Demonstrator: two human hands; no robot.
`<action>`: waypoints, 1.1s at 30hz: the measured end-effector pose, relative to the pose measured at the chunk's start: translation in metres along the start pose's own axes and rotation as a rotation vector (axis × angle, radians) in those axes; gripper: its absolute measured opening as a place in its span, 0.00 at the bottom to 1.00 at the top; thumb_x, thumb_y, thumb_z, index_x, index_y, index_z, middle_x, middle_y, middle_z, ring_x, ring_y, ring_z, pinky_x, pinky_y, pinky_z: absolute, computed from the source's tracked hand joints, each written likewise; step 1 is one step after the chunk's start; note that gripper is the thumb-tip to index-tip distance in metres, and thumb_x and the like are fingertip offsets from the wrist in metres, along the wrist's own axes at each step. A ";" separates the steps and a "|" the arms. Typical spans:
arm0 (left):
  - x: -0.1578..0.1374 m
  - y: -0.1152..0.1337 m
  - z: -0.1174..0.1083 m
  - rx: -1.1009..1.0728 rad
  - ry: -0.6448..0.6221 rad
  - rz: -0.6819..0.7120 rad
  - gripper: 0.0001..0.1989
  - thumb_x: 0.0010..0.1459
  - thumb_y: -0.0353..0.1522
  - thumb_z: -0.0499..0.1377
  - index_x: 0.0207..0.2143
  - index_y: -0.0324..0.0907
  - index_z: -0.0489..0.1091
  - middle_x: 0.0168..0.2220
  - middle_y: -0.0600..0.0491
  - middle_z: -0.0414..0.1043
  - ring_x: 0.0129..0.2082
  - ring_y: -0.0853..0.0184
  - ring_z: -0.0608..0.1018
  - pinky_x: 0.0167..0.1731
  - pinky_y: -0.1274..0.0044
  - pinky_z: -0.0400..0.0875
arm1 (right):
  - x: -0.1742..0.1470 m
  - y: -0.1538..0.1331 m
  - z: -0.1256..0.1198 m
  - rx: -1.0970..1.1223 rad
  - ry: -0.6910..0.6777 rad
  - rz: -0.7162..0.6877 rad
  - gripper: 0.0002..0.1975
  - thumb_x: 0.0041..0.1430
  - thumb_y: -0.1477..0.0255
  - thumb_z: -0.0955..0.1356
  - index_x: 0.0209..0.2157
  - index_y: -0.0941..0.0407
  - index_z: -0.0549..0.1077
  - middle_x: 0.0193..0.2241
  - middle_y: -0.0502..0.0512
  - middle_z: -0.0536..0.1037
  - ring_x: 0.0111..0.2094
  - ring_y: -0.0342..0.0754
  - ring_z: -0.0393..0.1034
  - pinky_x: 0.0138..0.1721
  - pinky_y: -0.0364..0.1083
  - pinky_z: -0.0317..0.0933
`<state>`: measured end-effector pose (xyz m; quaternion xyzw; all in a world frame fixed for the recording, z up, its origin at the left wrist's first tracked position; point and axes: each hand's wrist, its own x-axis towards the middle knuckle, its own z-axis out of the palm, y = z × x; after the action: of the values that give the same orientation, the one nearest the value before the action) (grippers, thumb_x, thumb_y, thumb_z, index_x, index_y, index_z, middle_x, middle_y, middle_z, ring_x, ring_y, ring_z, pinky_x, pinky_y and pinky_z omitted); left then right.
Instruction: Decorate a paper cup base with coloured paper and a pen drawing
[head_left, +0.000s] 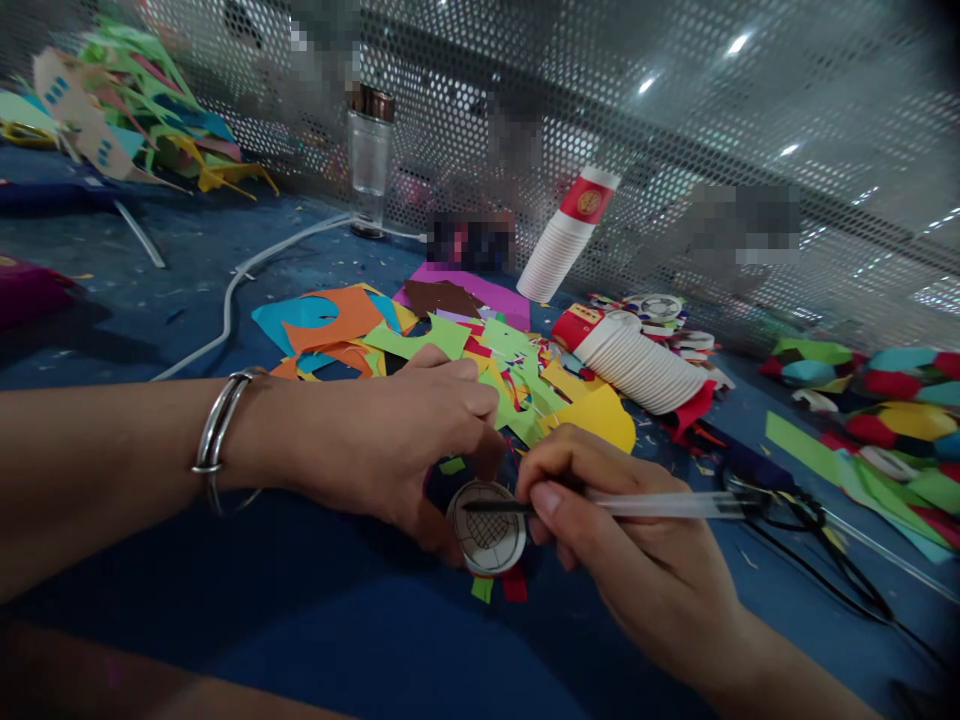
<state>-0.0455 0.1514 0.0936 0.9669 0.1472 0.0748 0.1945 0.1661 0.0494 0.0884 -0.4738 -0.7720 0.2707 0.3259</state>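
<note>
Blue bench [315, 600] carries the work. Left hand [390, 440] grips and pins a white paper disc [487, 528] flat, steadying it; right hand [600, 510] grasps a pen [660, 505], tip on the disc. Stacked paper cups [637, 360] lie beyond.

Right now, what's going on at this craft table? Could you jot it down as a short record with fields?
Setting: blue table backed by a perforated metal screen
Left hand: steadies a small round disc with drawn lines; silver bracelet on the wrist
Right hand: holds a clear-barrelled pen, its tip on the disc
Behind the hands: colourful paper scraps
Cups: two stacks of paper cups, one lying, one leaning
Also there: glass bottle, white cable, black scissors on the right
</note>
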 end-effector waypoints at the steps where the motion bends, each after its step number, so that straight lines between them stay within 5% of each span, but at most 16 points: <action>1: 0.000 -0.001 0.000 -0.004 -0.001 0.002 0.17 0.50 0.43 0.75 0.40 0.48 0.79 0.41 0.54 0.73 0.44 0.57 0.71 0.48 0.66 0.56 | 0.000 0.000 0.001 0.005 -0.003 -0.007 0.09 0.70 0.76 0.63 0.35 0.55 0.73 0.26 0.45 0.73 0.22 0.38 0.65 0.24 0.42 0.59; 16: -0.001 -0.005 0.003 -0.039 0.007 -0.002 0.23 0.47 0.46 0.77 0.42 0.47 0.79 0.41 0.55 0.73 0.47 0.58 0.71 0.49 0.67 0.55 | -0.003 0.006 -0.010 0.043 0.092 0.013 0.10 0.70 0.76 0.64 0.35 0.53 0.75 0.28 0.47 0.74 0.26 0.41 0.68 0.26 0.42 0.63; 33: 0.001 -0.003 0.001 -0.050 -0.009 -0.023 0.23 0.46 0.44 0.78 0.41 0.46 0.79 0.40 0.56 0.72 0.46 0.58 0.72 0.49 0.67 0.56 | 0.000 0.004 -0.010 -0.039 0.046 0.020 0.11 0.70 0.75 0.63 0.33 0.55 0.74 0.25 0.48 0.74 0.24 0.42 0.68 0.24 0.42 0.62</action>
<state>-0.0452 0.1535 0.0912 0.9603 0.1556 0.0719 0.2203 0.1761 0.0518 0.0916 -0.4938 -0.7646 0.2481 0.3316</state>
